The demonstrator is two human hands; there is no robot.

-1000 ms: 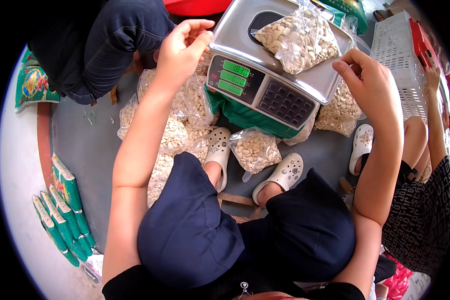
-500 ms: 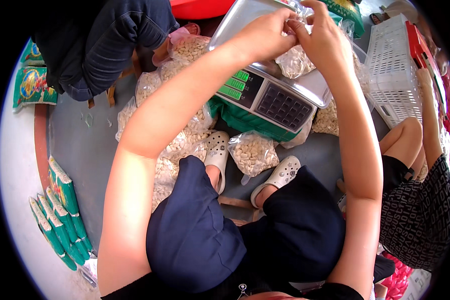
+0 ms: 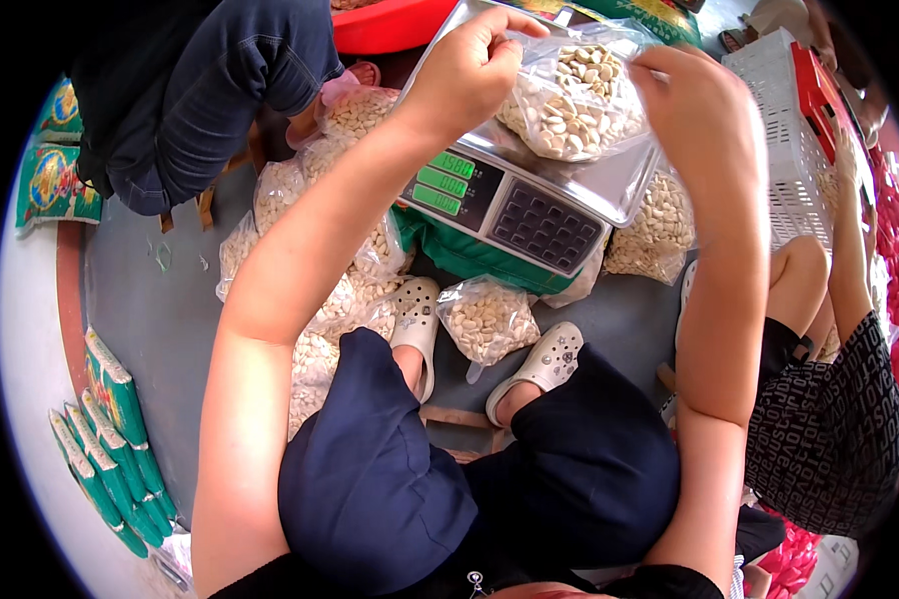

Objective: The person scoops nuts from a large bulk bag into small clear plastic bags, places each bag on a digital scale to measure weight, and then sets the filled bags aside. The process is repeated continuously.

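Observation:
A clear plastic bag of pale pumpkin seeds (image 3: 571,105) rests on the metal tray (image 3: 624,190) of a digital scale (image 3: 504,205). My left hand (image 3: 474,75) pinches the bag's upper left edge, its fingers closed on the thin film. On the other side, my right hand (image 3: 697,105) has closed fingers at the bag's upper right edge, slightly blurred by motion. The film is spread between both hands, with the seeds at the bottom. The scale's green displays are lit, and below the scale lies a green sack (image 3: 459,250).
Filled seed bags (image 3: 345,290) are heaped left of my feet; another bag (image 3: 487,319) lies between my shoes. One more (image 3: 654,235) sits right of the scale. A white crate (image 3: 794,150) stands at right, near a seated person (image 3: 819,409). Another person's leg (image 3: 240,90) is at upper left.
My hands were together at the top of the bag; they have moved apart, spreading its film between them. The bag's seeds now show more fully, and the scale's top display reads differently.

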